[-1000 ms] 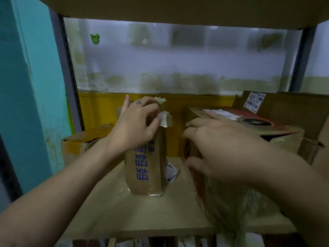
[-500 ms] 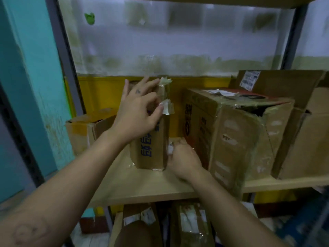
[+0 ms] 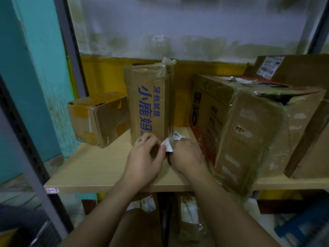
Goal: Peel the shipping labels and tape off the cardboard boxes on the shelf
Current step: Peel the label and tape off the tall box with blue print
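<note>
- Looking down from the head view: tall box (image 3: 147, 100) with blue lettering stands upright on the shelf board (image 3: 92, 168); using it as the reference for everything else.
- Label (image 3: 167, 146): white, partly lifted, at the tall box's bottom right corner, between the two hands. Its printed end sits just right of the same corner, under clear film.
- Left hand (image 3: 144, 157): at the foot of the tall box's front face, fingers curled, thumb and forefinger pinching the label's loose white flap.
- Right hand (image 3: 187, 157): just right of the tall box's base, back of hand up, fingers curled in against the label's printed end. Fingertips mostly hidden, so cannot tell whether it actually grips.
- Tape (image 3: 168, 61): crumpled clear tape sticks up at the tall box's top right corner, and more film runs down its right edge.
- Small box (image 3: 99, 120): left of the tall box, touching or nearly so, yellow patches, top flap open.
- Large box (image 3: 245, 132): right of the tall box, wrapped in wrinkled clear tape, torn at its top.
- Rear box (image 3: 302, 68): far right and behind, with a shipping label (image 3: 269, 66) on its face.
- Grey shelf post (image 3: 73, 45): behind and left of the tall box.
- More boxes (image 3: 188, 220) sit on the level below, blurred.
</note>
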A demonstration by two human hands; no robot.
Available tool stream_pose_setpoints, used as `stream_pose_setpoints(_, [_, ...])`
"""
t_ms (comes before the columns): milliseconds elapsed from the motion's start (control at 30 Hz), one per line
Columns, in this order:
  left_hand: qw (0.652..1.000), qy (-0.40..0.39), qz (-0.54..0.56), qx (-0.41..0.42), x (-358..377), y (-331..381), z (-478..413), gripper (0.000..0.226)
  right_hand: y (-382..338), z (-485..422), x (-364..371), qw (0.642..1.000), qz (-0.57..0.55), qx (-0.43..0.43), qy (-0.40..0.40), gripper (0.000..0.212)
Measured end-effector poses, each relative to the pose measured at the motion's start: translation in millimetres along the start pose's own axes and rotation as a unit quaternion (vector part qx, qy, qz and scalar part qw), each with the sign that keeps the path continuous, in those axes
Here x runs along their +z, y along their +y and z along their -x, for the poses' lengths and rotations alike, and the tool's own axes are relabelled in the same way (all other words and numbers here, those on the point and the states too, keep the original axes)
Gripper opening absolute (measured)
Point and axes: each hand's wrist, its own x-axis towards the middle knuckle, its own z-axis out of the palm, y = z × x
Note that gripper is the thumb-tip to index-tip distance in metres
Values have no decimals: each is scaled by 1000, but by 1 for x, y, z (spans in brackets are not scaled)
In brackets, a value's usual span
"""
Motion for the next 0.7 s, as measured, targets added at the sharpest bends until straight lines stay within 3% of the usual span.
stream_pose_setpoints(100, [997, 21, 50, -48, -3, -2, 0, 16, 1, -1, -2, 1000, 15, 13, 20, 34])
stream_pose_setpoints(200, [990, 24, 115, -74, -8, 1, 3, 20, 1, -15, 0, 999, -20, 34, -10, 48])
stream_pose_setpoints(267, [984, -2, 160, -84, -9, 7, 5, 19, 2, -31, 5, 996, -34, 63, -52, 64])
stream_pose_setpoints(333, [970, -45, 213, -110, -6, 12, 4, 16, 3, -46, 6, 989, -85, 106, -65, 58])
stream_pose_setpoints(567, [946, -45, 273, -170, 1, -5, -5, 19, 4, -66, 5, 977, -141, 159, 19, 35])
stream_pose_setpoints(700, [950, -65, 250, -175, -1, -11, -12, 20, 10, -76, 9, 915, -327, 216, 91, 29])
